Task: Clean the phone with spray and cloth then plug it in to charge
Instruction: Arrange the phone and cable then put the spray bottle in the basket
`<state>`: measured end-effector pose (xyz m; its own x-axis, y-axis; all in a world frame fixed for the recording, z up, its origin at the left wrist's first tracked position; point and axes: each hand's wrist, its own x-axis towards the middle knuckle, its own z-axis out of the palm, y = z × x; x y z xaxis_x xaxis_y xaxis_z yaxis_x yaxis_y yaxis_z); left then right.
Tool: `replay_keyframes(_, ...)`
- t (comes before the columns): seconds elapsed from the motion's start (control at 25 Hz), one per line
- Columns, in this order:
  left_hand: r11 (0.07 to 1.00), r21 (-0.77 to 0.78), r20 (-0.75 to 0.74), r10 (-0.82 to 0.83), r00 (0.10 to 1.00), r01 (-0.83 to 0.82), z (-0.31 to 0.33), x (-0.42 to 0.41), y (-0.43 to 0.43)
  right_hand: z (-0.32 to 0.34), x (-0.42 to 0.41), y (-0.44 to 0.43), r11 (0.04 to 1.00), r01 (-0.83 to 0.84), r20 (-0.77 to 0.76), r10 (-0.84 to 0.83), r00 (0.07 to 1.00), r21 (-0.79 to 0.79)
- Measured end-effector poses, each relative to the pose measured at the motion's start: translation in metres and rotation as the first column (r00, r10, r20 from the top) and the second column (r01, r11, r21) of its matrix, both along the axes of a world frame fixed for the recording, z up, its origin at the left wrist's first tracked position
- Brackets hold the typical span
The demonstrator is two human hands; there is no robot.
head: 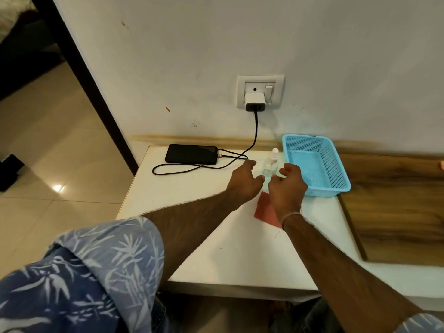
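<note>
**A:** Item one, the phone?

**B:** Black phone [191, 154], lying flat and screen up at the back left of the white table [192, 207], near the wall. A black cable [256, 121] is plugged into its right end. The cable loops on the table and rises to a white charger [255, 100] seated in the wall socket [260, 80].

**A:** Item two, the spray?

**B:** Small clear spray bottle [271, 164], upright, just left of the blue basket [322, 192]. It stands between your two hands.

**A:** Item three, the cloth?

**B:** Red cloth [265, 213], flat on the table, partly hidden under your right wrist.

**A:** And my hands?

**B:** Your left hand [245, 182] hovers left of the bottle with its fingers loosely curled, holding nothing. Your right hand [288, 186] is to the right of the bottle, also loosely curled and empty. Either hand may be brushing the bottle, but the view is too tight to tell.

**A:** Anything else?

**B:** A wooden board [396, 200] lies at the right of the table, past the basket.
</note>
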<state>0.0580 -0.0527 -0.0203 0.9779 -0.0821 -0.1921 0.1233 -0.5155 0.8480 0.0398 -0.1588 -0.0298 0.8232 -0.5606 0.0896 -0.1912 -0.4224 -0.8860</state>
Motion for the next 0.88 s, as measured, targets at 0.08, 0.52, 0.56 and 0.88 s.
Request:
replay_keyframes(0.08, 0.999, 0.020, -0.013, -0.029, 0.999, 0.030, 0.000, 0.004, -0.008, -0.003, 0.005, -0.003, 0.995, -0.095, -0.070, 0.092, 0.993, -0.029)
replay_keyframes(0.52, 0.996, -0.078, 0.066, 0.036, 0.997, -0.031, 0.009, 0.018, -0.022, 0.007, 0.027, -0.021, 0.964, -0.265, -0.021, 0.264, 0.964, -0.035)
replay_keyframes(0.56, 0.995, -0.098, 0.093, 0.040, 0.995, -0.031, 0.014, 0.020, -0.024, 0.013, 0.030, -0.023, 0.964, -0.264, 0.001, 0.264, 0.965, -0.038)
replay_keyframes(0.88, 0.982, -0.187, 0.107, 0.026, 0.994, -0.006, 0.064, 0.054, -0.058, 0.059, 0.070, -0.061, 0.948, -0.295, 0.110, 0.308, 0.945, -0.119)
